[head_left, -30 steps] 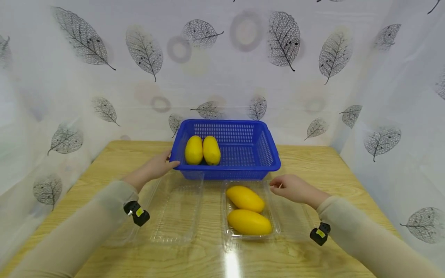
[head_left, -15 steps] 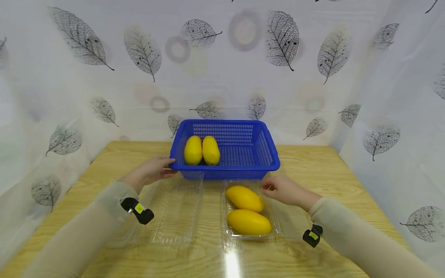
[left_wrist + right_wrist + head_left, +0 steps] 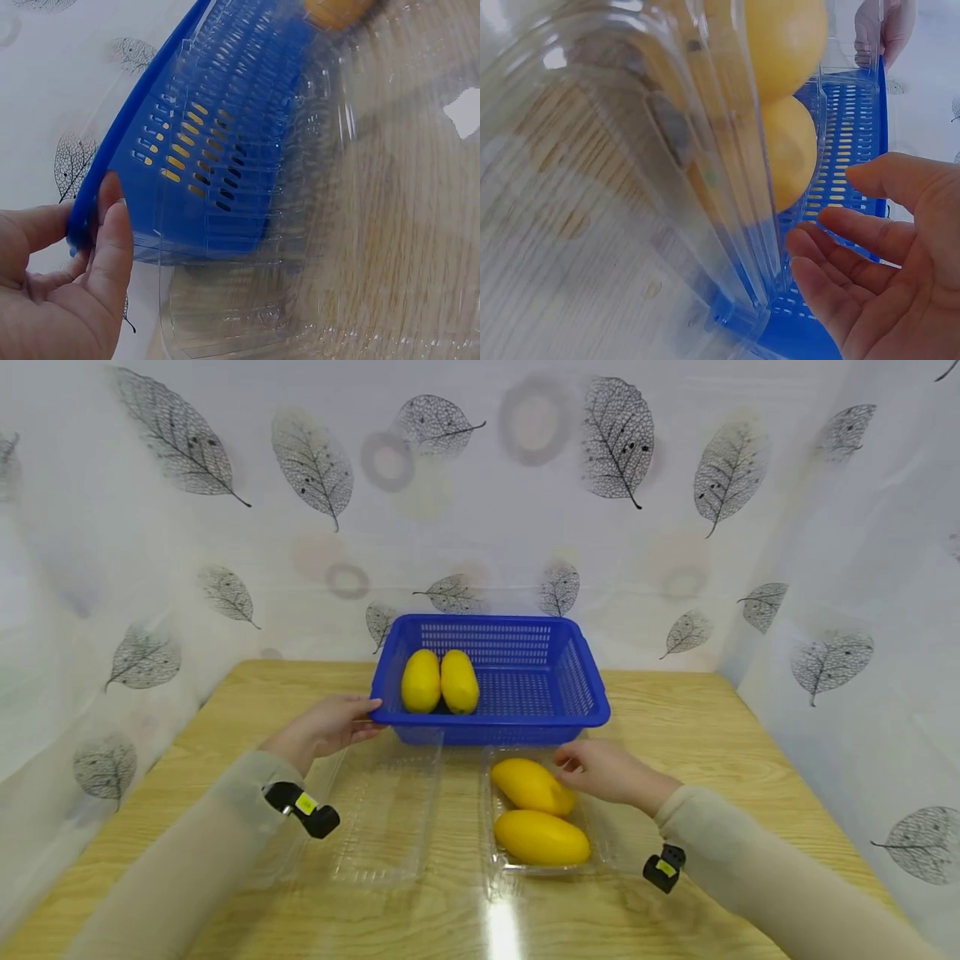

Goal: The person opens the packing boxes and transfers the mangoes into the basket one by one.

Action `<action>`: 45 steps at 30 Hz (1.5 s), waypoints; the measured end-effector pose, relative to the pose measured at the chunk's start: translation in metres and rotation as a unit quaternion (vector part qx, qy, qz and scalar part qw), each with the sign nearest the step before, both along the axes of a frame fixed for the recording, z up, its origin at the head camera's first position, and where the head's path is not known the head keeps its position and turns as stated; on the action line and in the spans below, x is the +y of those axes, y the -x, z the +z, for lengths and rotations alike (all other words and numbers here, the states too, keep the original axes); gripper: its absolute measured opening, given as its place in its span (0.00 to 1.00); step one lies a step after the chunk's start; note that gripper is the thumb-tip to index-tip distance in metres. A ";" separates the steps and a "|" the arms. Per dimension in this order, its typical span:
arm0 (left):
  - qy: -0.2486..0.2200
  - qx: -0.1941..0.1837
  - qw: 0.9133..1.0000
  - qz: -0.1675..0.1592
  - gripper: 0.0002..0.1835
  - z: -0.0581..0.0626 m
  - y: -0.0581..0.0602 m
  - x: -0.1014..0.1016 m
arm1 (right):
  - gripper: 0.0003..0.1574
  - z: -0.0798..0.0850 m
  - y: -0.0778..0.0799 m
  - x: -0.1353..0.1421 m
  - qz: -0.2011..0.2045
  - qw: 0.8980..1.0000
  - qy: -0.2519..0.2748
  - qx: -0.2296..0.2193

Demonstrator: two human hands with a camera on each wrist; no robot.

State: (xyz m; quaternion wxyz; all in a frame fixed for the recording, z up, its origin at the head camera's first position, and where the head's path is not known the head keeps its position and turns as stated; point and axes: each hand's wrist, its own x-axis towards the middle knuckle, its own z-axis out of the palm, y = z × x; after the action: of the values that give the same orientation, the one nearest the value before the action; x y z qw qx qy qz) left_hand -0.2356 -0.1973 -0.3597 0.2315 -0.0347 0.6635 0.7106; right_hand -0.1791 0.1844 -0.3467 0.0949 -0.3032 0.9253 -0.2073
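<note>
My left hand (image 3: 327, 725) pinches the front left corner of a blue plastic basket (image 3: 517, 722); in the left wrist view the thumb and fingers (image 3: 112, 247) lie on either side of its rim. Two yellow mangoes (image 3: 422, 682) lie side by side at the basket's left end. In front, a clear plastic box (image 3: 491, 860) holds two more mangoes (image 3: 542, 837), one nearer and one farther. Over that box's far right edge is my right hand (image 3: 611, 772), close to the farther mango (image 3: 532, 785). Its fingers are loosely bent with nothing between them in the right wrist view.
Left of the filled box lies a second clear plastic box (image 3: 378, 827), its near end toward me. Clear lids spread flat at the outer sides are hard to make out. A leaf-patterned white sheet (image 3: 480, 485) hangs behind and beside the wooden table (image 3: 667, 710).
My right hand has moved left, from beside the filled box to over its edge by the farther mango. My left hand has shifted its hold on the basket's corner. Basket and mangoes look unmoved.
</note>
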 end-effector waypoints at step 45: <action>-0.027 -0.018 0.999 -0.032 0.14 0.002 0.000 -0.009 | 0.36 -0.005 -0.055 -0.043 0.063 0.984 -0.147 0.072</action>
State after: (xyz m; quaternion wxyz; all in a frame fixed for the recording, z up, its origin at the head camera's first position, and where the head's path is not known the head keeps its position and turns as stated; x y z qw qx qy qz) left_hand -0.2353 -0.2059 -0.3573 0.2666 -0.0202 0.6405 0.7199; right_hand -0.1240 0.1416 -0.3513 0.0847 -0.3578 0.9291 -0.0402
